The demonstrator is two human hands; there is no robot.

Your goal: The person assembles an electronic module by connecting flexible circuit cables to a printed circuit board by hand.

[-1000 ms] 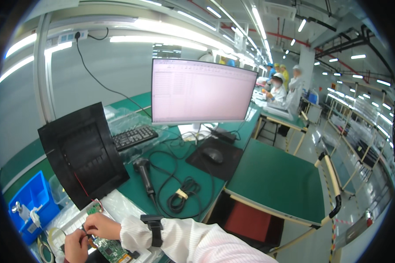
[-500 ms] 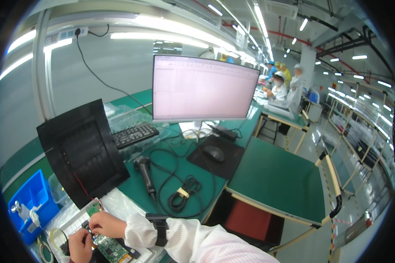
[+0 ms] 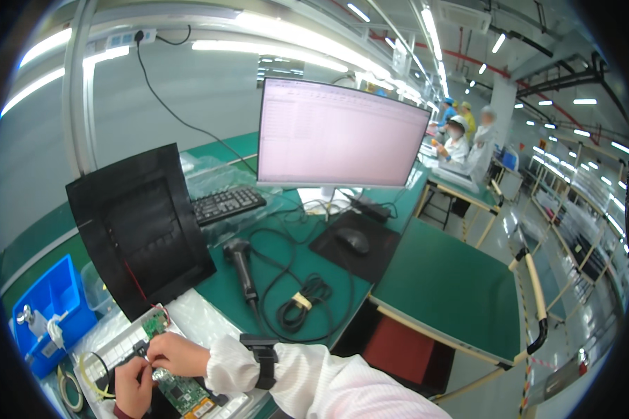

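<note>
Along the workstation wall runs a green desk, with a green-topped cart just beside its right edge. A monitor stands toward the rear. At left, a tilted black plastic panel rises behind the work, covering the keyboard's near end. Below it lies a white slotted casing beside crinkled clear plastic; a blue divided bin sits farther left. The keyboard rests behind the panel, while a handheld scanner and its looped cable clutter the space right of it, short of the mouse.

Over the casing, the right hand and left hand meet, fingers bent and tips together; I cannot tell whether they pinch anything. Directly beneath and partly hidden by them is the green circuit board, with a smaller green board beyond. A tape roll lies left of the casing.

Pale rows on the screen are too small to read. Near the circuit board's lower end is an orange patch, any print on it indistinct.
</note>
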